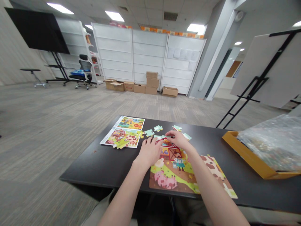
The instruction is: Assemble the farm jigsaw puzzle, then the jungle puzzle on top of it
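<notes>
Here, at the middle of the frame, both hands work at the far edge of a farm jigsaw.

Left hand: the left hand [150, 150] lies flat, fingers spread and holding nothing, pressing on the upper left corner of the farm puzzle [178, 169].

Right hand: the right hand [178, 139] sits at the puzzle's top edge, fingertips drawn together on a puzzle piece [169, 137] by the red barn roof; how firmly it is pinched is hard to tell.

Puzzle: it lies on the dark table [98, 163] at lower centre, mostly assembled, with barn, farmer, pigs and a cow showing; the sky strip along its top looks unfinished.

Loose pieces: several pale blue-green loose pieces [158, 128] lie just beyond the hands, toward upper centre, apart from one another.

Reference sheets: two printed picture sheets [125, 131] lie left of the hands, with a small joined cluster of pieces on their lower edge.

Box: a yellow box [249, 157] with a plastic bag over it stands at the right edge.

Step in hand: by my judgement, seating a sky piece into the top row while the other hand steadies the board.

Next move calls for: aligning the piece's tabs with the gap, pressing it flat, then picking a matching loose piece from those nearby.
</notes>
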`<action>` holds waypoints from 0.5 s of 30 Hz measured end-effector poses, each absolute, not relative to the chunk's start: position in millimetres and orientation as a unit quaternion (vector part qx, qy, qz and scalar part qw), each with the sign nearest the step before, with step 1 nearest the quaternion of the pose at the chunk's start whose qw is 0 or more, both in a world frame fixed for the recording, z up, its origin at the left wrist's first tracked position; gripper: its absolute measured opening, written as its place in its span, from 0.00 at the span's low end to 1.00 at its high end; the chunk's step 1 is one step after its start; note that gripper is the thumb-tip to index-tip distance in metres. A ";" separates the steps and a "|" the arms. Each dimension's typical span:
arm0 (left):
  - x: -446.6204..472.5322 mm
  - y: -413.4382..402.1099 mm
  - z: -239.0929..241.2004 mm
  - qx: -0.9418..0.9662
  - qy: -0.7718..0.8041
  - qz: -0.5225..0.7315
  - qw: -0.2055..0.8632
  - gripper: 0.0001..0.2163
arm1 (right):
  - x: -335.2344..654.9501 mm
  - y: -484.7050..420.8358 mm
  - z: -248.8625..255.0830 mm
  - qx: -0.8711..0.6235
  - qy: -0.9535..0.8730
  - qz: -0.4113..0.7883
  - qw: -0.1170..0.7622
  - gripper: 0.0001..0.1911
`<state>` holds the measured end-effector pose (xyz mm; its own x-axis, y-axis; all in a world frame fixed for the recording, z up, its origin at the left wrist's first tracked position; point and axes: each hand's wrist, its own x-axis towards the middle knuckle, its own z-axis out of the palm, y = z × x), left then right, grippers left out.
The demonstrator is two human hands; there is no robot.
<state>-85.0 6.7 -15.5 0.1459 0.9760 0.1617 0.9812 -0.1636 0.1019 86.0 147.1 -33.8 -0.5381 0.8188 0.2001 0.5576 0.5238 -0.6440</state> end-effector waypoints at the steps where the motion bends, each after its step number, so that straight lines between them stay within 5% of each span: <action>1: -84.9 7.1 -16.8 -0.757 -0.647 -0.093 0.017 0.20 | 86.2 146.0 -33.2 -0.407 -0.846 0.245 0.242 0.10; 15: -80.2 9.1 -19.3 -0.750 -0.654 -0.095 0.030 0.20 | 88.3 137.1 -32.1 -0.367 -0.900 0.134 0.194 0.10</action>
